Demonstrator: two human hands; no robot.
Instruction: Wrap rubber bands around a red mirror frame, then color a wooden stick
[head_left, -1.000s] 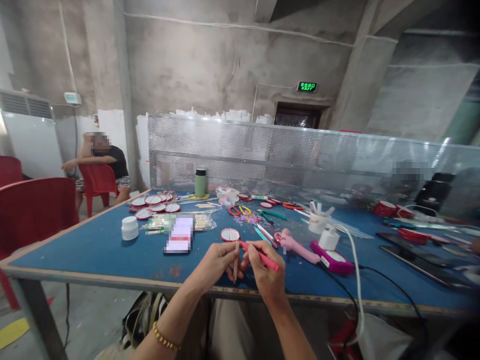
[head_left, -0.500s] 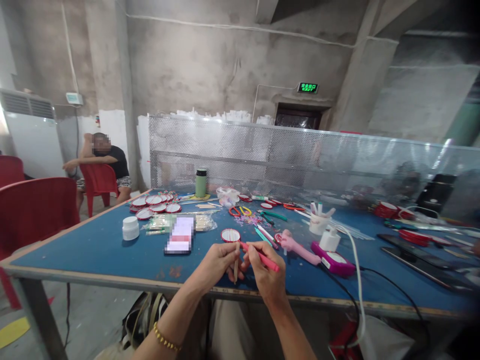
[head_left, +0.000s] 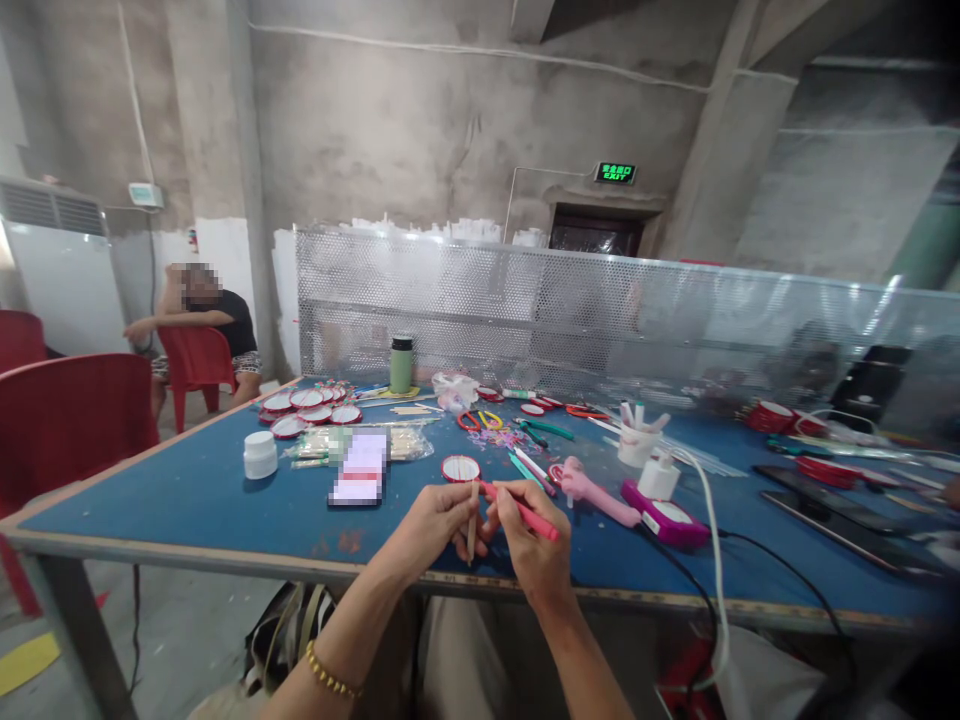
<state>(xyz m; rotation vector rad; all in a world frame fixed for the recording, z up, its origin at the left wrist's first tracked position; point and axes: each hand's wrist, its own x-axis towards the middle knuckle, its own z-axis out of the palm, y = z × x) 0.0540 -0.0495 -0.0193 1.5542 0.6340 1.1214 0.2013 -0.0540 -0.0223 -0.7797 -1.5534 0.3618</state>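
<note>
My left hand (head_left: 433, 522) is closed on a thin flat wooden stick (head_left: 472, 538), held roughly upright above the table's near edge. In my right hand (head_left: 534, 545) is a pinkish-red pen (head_left: 540, 523), gripped as for writing. Its tip meets the upper part of the stick, and the fingers of both hands are close together there. Just beyond the hands lies a small round white disc with a red rim (head_left: 460, 468). Several pens (head_left: 534, 466) rest to its right.
Around the blue table (head_left: 187, 510) are a phone (head_left: 361, 468), a white jar (head_left: 260, 456), bagged sticks (head_left: 409, 440), red-rimmed discs (head_left: 307, 398), a green flask (head_left: 401, 366), pliers (head_left: 551, 431), a pink handheld tool (head_left: 600, 495) and a purple box (head_left: 666, 518) with cables. A person (head_left: 214, 315) sits at left.
</note>
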